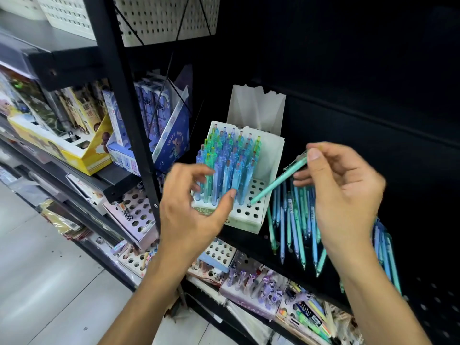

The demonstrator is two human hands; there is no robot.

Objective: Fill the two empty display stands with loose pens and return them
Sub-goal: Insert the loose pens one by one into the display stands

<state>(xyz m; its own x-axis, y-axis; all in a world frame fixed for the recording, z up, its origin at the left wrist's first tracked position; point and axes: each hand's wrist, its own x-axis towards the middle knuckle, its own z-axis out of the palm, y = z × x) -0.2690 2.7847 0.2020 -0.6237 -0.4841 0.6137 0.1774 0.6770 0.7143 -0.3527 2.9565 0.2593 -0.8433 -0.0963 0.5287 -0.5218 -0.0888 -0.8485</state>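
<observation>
Looking down from the head camera, a person's two hands work at a black shelf [311, 240]. A white stand [267, 155] sits on the shelf, its holed top mostly packed with upright blue and green pens [229, 158]; several holes at its right front corner show bare.

The right hand [341, 192] pinches a mint pen [278, 181] near its clip end between thumb and fingers. The pen slants down and left from the grip, its tip at one of the bare holes near the stand's front; whether it is inside the hole cannot be told.

The left hand [191, 207] is at the stand's front left, fingers curled among the standing pens and thumb near the front row. It is blurred, and whether it grasps anything cannot be told.

Loose pens [296, 225] in blue and green lie on the shelf just right of the stand, partly behind the right hand and wrist.
</observation>
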